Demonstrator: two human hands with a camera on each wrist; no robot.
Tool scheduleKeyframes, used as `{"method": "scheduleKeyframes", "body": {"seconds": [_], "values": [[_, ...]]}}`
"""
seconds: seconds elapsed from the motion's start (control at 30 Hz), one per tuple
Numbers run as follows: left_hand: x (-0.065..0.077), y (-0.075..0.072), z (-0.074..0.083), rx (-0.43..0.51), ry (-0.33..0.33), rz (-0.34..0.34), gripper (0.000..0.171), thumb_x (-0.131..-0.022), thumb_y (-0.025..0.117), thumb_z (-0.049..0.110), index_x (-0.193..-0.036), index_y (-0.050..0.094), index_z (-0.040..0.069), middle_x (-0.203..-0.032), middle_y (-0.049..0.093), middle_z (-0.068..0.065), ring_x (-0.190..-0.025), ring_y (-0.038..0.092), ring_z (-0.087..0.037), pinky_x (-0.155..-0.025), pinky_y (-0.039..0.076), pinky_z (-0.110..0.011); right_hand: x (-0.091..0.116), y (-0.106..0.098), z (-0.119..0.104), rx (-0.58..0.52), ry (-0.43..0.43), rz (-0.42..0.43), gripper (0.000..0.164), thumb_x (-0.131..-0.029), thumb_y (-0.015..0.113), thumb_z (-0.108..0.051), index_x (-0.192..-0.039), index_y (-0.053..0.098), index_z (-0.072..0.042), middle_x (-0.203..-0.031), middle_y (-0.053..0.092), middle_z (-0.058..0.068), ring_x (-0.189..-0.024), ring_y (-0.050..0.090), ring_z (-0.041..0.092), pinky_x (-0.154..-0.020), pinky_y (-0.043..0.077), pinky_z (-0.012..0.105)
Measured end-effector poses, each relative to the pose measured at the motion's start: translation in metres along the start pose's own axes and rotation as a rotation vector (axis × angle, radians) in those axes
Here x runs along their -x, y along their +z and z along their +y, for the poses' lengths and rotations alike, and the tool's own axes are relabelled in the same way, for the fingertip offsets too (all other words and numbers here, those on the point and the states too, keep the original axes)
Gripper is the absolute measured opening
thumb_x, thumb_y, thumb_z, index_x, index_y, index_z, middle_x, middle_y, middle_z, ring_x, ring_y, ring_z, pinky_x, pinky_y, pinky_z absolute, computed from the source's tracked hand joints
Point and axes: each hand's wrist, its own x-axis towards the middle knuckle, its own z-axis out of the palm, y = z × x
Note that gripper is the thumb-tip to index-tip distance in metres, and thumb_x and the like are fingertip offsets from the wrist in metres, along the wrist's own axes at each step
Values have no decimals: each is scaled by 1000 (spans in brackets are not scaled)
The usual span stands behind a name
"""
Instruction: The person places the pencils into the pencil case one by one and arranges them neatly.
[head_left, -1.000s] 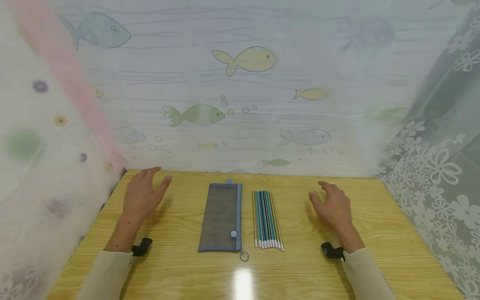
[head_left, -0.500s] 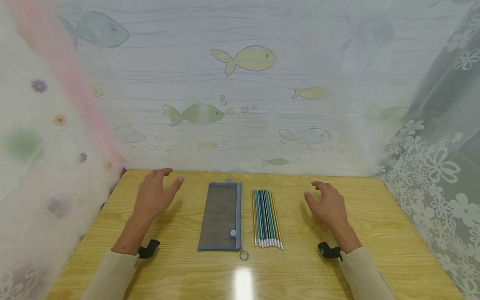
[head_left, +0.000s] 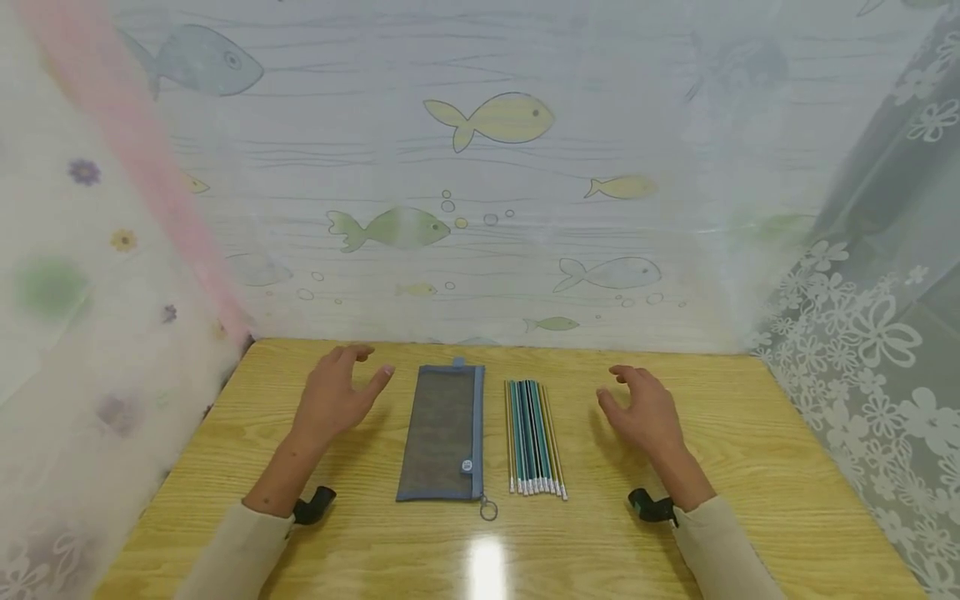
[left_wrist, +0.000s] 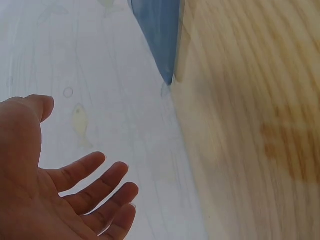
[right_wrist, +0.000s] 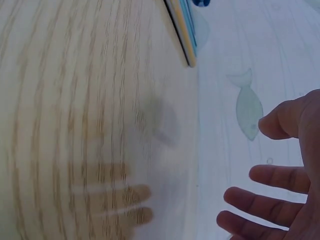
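Note:
A grey-blue mesh zip pouch [head_left: 441, 433] lies flat on the wooden table, its zipper along the right side and a ring at the near corner. To its right several pencils [head_left: 532, 437] lie side by side, teal, dark and gold, with white eraser ends toward me. My left hand [head_left: 337, 396] hovers left of the pouch, thumb and fingers spread and relaxed, holding nothing. In the left wrist view the pouch's corner [left_wrist: 162, 40] shows beyond that hand. My right hand [head_left: 645, 408], fingers loosely bent, hovers right of the pencils with nothing in it.
The wooden table [head_left: 570, 550] meets a fish-patterned curtain [head_left: 495, 250] at its back edge. A flowered sheet [head_left: 90, 350] hangs on the left, and lace-like white flowers [head_left: 862, 358] cover the right side. Dark wrist cameras [head_left: 315, 506] sit at both cuffs.
My left hand has moved right toward the pouch. My right hand has drifted a little left toward the pencils. Pouch and pencils stay where they were.

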Motion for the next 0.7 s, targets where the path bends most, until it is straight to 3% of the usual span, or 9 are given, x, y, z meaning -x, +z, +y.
{"method": "scheduleKeyframes", "body": {"seconds": [0.33, 0.7], "values": [[5, 13, 14, -3, 0, -42, 63, -105, 61, 53, -144, 59, 3, -139, 62, -20, -131, 55, -46, -107, 45, -65, 0, 9, -14, -12, -32, 4, 47, -102, 70, -25, -138, 64, 4, -125, 67, 26, -112, 65, 48, -92, 54, 65], [13, 30, 33, 4, 61, -62, 60, -102, 70, 48, -140, 63, 3, -135, 66, -17, -127, 60, -43, -105, 49, -62, 3, 17, -25, -24, -71, -12, 48, -96, 75, -21, -135, 65, 5, -124, 66, 26, -109, 66, 46, -91, 56, 63]]}}
